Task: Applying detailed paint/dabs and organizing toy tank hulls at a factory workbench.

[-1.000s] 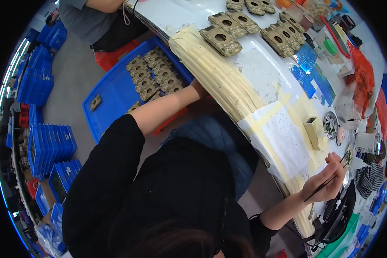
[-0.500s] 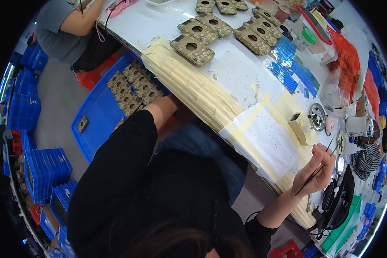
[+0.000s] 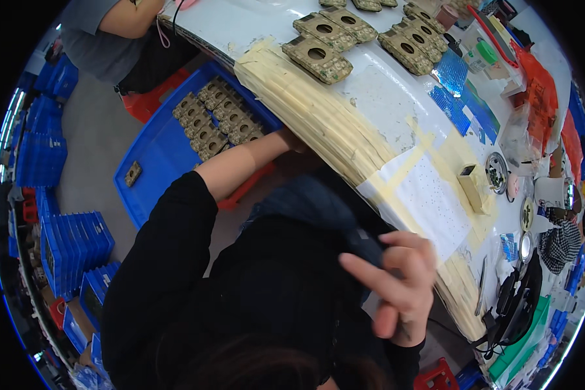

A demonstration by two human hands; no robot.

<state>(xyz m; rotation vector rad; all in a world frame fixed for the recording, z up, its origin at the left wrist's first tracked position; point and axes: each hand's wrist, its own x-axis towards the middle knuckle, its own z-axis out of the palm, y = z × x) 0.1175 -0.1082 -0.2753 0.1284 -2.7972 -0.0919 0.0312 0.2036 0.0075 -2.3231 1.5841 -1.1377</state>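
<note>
While my left hand (image 3: 291,140) reaches under the table edge (image 3: 318,123) beside the blue tray (image 3: 156,169) of brown parts (image 3: 218,123), grip hidden, my right hand (image 3: 396,286) hangs half-curled, seemingly empty; next I must grasp one part.

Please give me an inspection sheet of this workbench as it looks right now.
Surface: white bench, its near edge thickly layered with beige tape.
Job's things: tan perforated blocks in a blue bin beside the bench; more blocks lie on top.
Clutter: small tan box, round tins, blue sheets, orange bags.
Hands: left hand reaches toward the bin, mostly hidden under the bench edge; right hand is raised in front of the torso, fingers loose.
Cables: black leads at the bench's right end.
Surroundings: stacked blue trays on the floor; another person is seated nearby.
</note>
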